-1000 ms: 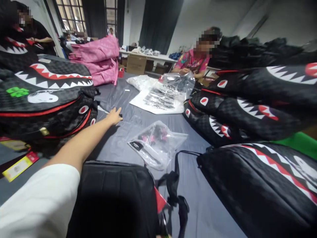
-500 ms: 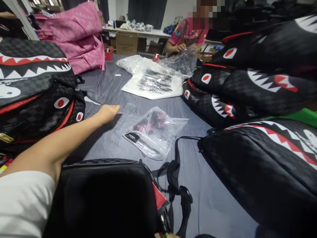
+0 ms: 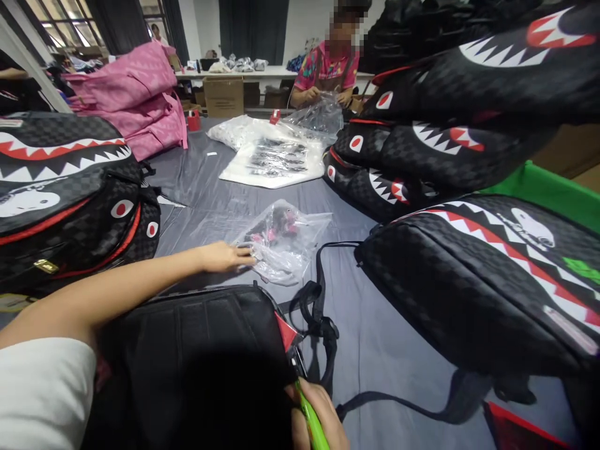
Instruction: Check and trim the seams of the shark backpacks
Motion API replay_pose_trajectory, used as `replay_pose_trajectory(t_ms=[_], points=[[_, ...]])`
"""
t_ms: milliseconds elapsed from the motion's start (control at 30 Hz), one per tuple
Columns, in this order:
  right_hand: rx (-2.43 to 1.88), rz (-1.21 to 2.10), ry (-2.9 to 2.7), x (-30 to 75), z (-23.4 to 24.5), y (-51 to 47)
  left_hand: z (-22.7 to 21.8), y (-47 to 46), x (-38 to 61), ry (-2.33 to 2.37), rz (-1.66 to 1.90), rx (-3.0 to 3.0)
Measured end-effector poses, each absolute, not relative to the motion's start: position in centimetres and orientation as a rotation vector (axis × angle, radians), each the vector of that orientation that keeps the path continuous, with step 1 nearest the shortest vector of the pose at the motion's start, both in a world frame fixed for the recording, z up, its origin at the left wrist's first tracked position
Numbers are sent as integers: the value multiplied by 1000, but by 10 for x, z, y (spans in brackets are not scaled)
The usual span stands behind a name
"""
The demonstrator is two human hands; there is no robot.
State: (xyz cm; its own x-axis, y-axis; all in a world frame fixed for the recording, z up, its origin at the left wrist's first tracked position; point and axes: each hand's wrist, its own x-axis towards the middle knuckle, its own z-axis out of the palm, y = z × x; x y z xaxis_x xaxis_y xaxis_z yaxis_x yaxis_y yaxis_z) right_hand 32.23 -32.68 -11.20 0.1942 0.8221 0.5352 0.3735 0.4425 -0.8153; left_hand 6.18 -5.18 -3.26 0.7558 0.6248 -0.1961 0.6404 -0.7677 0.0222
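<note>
On the grey, sheet-covered tabletop (image 3: pixel 375 350), a black, checked shark-mouth backpack (image 3: pixel 450 294) lies along the right edge and a black, padded backpack (image 3: pixel 215 325) at the near edge. Mid-tabletop, a clear, crinkled plastic bag (image 3: pixel 285 265) meets the left hand (image 3: pixel 224 257), fingers loosely extended; whether they grip, I can't tell. The right hand (image 3: pixel 327 409) is curled round a slim, bright-green tool (image 3: pixel 312 415), which could scuff the padded backpack if it slips. The green lettering (image 3: pixel 582 269) at right is unreadable.

View: worn on the head | Aim: directed forward and down over the grey counter (image 3: pixel 365 350) | Close: black bag (image 3: pixel 201 340) and right hand (image 3: pixel 323 412) are cut by the lower edge | Middle: left hand (image 3: pixel 225 256) is framed | Far: dark curtain (image 3: pixel 253 44) and windows (image 3: pixel 60 25) are taken in along the top
</note>
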Motion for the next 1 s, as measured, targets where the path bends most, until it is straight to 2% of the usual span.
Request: replay_pose_trajectory(t_ms=[100, 200, 267, 400, 500, 700, 800, 900, 1000], points=[[-1113, 463, -1477, 330, -103, -332, 31, -80, 46, 1340, -201, 2487], [-1075, 410, -1542, 333, -102, -342, 73, -134, 46, 1253, -270, 2112], [-1091, 345, -1603, 331, -105, -351, 80, -175, 55, 1323, -264, 2137], [-1275, 278, -1694, 326, -102, -368, 82, -247, 70, 1795, -138, 2145], [-1307, 289, -1738, 335, -87, -381, 109, -302, 77, 1957, 44, 2219], [-1132, 554, -1608, 342, -22, -409, 194, -430, 88, 2172, 623, 2295], [-1016, 468, -1635, 348, 40, -412, 221, -472, 88, 2341, 934, 2193], [-888, 246, -1830, 366, 105, -393, 215, -487, 85, 2376, 1212, 2047], [-845, 146, -2111, 382, 128, -362, 160, -479, 81, 2288, 1318, 1891]])
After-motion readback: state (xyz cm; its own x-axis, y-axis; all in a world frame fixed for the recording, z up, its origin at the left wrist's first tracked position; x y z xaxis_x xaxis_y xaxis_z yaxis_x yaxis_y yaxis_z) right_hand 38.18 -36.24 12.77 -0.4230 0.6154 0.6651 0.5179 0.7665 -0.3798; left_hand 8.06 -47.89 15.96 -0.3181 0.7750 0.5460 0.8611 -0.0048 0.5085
